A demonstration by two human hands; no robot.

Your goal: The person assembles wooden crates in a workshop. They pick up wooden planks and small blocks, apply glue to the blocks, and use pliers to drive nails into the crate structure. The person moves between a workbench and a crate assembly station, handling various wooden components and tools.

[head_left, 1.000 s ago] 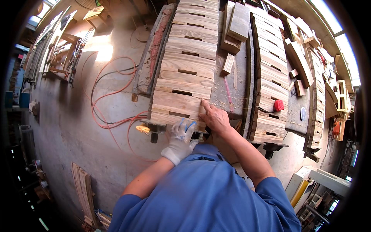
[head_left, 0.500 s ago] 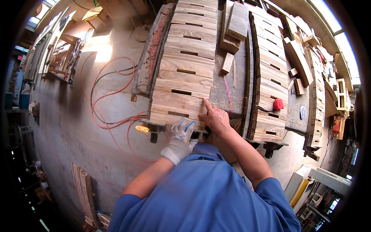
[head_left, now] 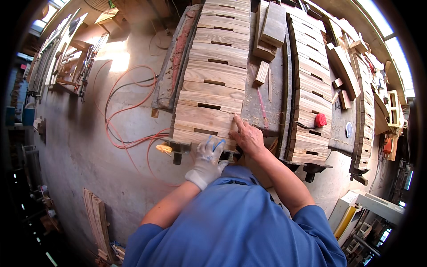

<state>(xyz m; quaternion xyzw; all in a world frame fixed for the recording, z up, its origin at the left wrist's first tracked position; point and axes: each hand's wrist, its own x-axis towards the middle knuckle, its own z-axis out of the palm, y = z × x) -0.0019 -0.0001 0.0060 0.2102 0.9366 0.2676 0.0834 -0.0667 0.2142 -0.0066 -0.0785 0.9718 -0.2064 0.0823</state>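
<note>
A long row of pale wooden pieces (head_left: pixel 212 66) with dark rectangular slots runs away from me on a metal bed. At its near end my left hand (head_left: pixel 206 155), in a white glove with blue marks, rests its fingers against the last piece, just below the nearest slot (head_left: pixel 205 131). My bare right hand (head_left: pixel 250 139) lies at the row's right edge. Its index finger is stretched out and touches the wood near that edge, with the thumb lower on the same side. Neither hand appears to grasp anything.
A second slotted row (head_left: pixel 309 98) stands to the right, with a red tape measure (head_left: pixel 320 119) on it. Wooden blocks (head_left: pixel 273 26) lie between the rows. Orange hoses (head_left: pixel 116 129) loop over the floor at left, near a yellow object (head_left: pixel 163 148). Boards (head_left: pixel 95 218) stand lower left.
</note>
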